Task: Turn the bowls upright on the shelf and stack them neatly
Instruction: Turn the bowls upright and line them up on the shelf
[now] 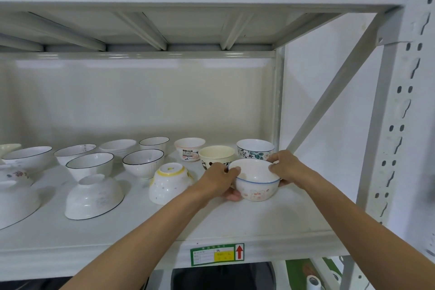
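Note:
A white bowl with a blue rim line and pink pattern [255, 187] stands upright at the right of the white shelf [235, 221]. My left hand [221, 178] grips its left rim and my right hand [286, 168] grips its right rim. Just left of it, a yellow-ringed speckled bowl [168, 182] lies tipped with its base up. A white bowl with a dark rim [94, 196] sits upside down further left. Behind my hands stand a cream bowl [216, 154] and a green floral bowl [255, 148], both upright.
Several upright white bowls fill the back and left, among them a dark-rimmed bowl [143, 163] and a pink-labelled bowl [189, 148]. A large overturned bowl [14, 205] is at the left edge. The shelf post [400, 125] stands at the right.

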Motion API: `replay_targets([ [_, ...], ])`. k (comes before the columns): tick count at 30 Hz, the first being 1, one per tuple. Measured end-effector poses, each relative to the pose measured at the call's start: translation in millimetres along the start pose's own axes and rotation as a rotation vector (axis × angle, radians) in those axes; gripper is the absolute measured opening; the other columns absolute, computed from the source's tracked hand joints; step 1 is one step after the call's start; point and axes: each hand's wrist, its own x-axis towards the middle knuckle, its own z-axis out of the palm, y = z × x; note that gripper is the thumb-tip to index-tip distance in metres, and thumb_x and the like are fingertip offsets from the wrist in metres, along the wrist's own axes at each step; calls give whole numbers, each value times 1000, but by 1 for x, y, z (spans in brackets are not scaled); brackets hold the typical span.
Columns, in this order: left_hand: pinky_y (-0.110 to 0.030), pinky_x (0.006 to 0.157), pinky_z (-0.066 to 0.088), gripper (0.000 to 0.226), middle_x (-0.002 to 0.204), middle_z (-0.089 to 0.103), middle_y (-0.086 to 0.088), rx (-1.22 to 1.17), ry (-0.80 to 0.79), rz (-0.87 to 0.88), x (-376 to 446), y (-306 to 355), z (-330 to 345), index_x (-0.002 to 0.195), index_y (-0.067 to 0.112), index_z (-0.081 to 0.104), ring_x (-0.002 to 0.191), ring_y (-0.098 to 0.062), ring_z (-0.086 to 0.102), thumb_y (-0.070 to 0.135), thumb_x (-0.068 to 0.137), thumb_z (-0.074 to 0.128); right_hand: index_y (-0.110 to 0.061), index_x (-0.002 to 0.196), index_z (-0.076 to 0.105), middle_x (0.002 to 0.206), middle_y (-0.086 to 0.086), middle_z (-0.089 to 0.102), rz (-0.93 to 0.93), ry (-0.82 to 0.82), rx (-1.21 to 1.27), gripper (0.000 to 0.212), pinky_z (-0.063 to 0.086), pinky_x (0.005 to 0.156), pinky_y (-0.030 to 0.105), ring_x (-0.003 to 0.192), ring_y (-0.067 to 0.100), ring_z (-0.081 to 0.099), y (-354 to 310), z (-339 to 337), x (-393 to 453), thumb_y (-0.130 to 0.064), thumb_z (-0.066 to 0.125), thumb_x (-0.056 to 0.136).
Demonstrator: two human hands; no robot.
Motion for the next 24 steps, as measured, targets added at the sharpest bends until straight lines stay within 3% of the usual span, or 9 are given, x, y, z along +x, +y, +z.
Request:
replay_targets([
  [3, -43, 74, 61, 38, 96, 63, -5, 29, -2, 53, -9, 1, -8, 110, -2, 59, 63, -27, 68, 32, 98, 50, -7, 112, 67, 116, 10, 62, -70, 158, -221, 27, 53, 88, 38, 109, 32, 60, -5, -1, 3, -13, 48, 94],
  [6, -33, 55, 59, 43, 113, 59, -2, 136, 80, 154, -15, -3, -27, 124, 3, 54, 62, -21, 66, 35, 96, 51, -15, 116, 65, 125, 4, 62, -211, 303, -311, 28, 44, 88, 32, 114, 26, 57, -20, 3, 5, -18, 47, 94],
  [8, -26, 47, 52, 44, 113, 59, 1, 221, 176, 207, -15, -6, -48, 129, 7, 51, 61, -19, 64, 35, 96, 51, -16, 112, 67, 122, 4, 64, -325, 346, -259, 26, 44, 87, 31, 111, 24, 59, -37, 14, 5, -17, 49, 93],
  [10, -26, 56, 49, 41, 115, 60, 2, 340, 291, 259, -13, -10, -67, 127, 11, 54, 70, -22, 64, 37, 96, 51, -16, 109, 69, 117, 2, 67, -419, 342, -214, 25, 46, 87, 30, 106, 22, 61, -56, 28, 1, -16, 51, 92],
  [13, -29, 81, 45, 40, 121, 58, -3, 536, 431, 254, -12, -21, -103, 125, 17, 56, 97, -20, 61, 41, 95, 50, -15, 106, 71, 112, 2, 69, -502, 296, -184, 24, 47, 89, 31, 105, 21, 62, -90, 61, -10, -15, 52, 91],
  [17, -34, 92, 47, 44, 125, 51, -6, 645, 410, 107, -13, -45, -139, 127, 16, 54, 108, -24, 60, 44, 95, 47, -9, 97, 70, 103, 9, 70, -491, 108, -268, 25, 47, 80, 32, 99, 28, 63, -121, 108, -22, -24, 50, 92],
  [19, -34, 81, 48, 39, 113, 56, -8, 704, 372, 74, -13, -57, -152, 108, 15, 60, 99, -30, 63, 48, 95, 43, -4, 91, 66, 94, 12, 69, -418, -2, -307, 38, 47, 75, 34, 91, 30, 63, -127, 126, -26, -36, 45, 95],
  [21, -34, 66, 47, 45, 84, 59, -8, 707, 318, 55, -16, -65, -159, 75, 15, 54, 77, -31, 63, 53, 95, 37, -6, 86, 55, 89, 11, 61, -335, -73, -360, 47, 42, 71, 33, 87, 28, 57, -125, 141, -28, -47, 34, 98],
  [24, -31, 65, 51, 61, 62, 62, -9, 683, 226, 15, -22, -69, -164, 63, 11, 51, 59, -27, 58, 56, 97, 28, -14, 72, 44, 85, 11, 58, -235, -95, -433, 55, 40, 74, 30, 82, 24, 54, -117, 154, -29, -56, 20, 99],
])
